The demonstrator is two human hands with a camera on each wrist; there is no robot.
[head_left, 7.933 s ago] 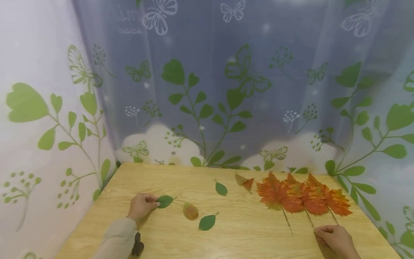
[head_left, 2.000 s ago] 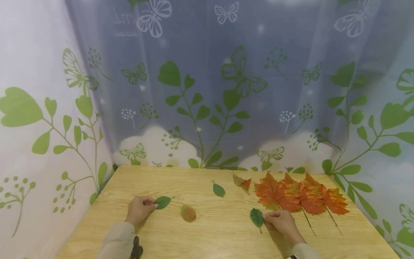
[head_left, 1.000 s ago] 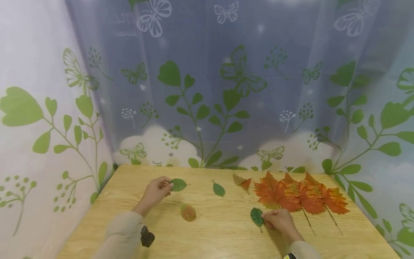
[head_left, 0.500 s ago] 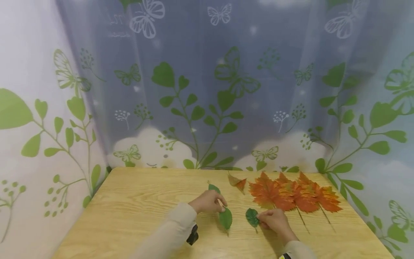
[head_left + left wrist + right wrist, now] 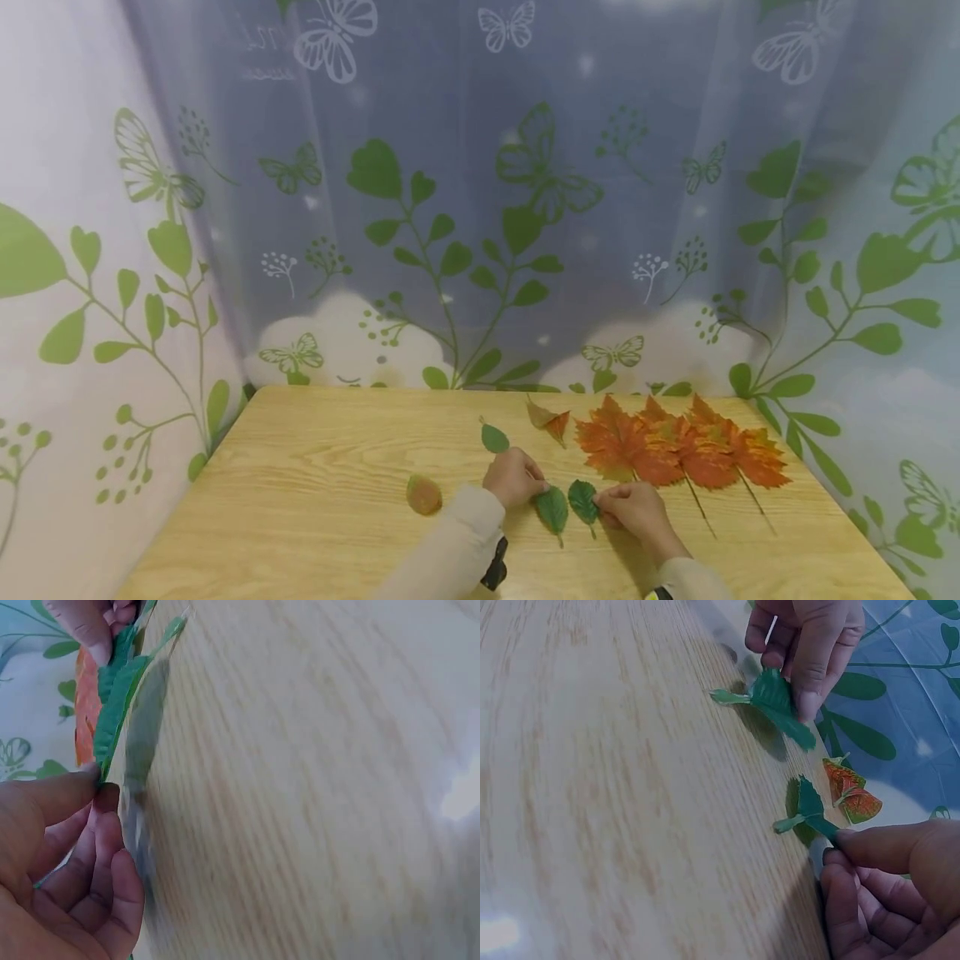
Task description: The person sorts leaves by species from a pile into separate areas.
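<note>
My left hand (image 5: 514, 478) pinches the tip of a green leaf (image 5: 552, 510) between thumb and finger, its short stem pointing toward me. Close on its right, my right hand (image 5: 637, 512) pinches the edge of a second green leaf (image 5: 582, 500), stem also toward me. In the right wrist view the left hand's leaf (image 5: 776, 705) hangs just above the wood, its shadow below. The right hand's leaf (image 5: 810, 802) is also over the table there. Seen from the left wrist, the two leaves overlap, the nearer leaf (image 5: 116, 697) held at its tip.
Several orange maple leaves (image 5: 708, 446) with stems lie at the table's right back. A folded brown-red leaf (image 5: 551, 421) and a green leaf (image 5: 494, 437) lie at the back middle. A reddish round leaf (image 5: 424, 495) rests left of the left forearm on the wooden table (image 5: 300, 500).
The left hand has carried its leaf from the left side to beside the right hand's leaf. Earlier, the right hand left the maple stems and took up the other green leaf.
</note>
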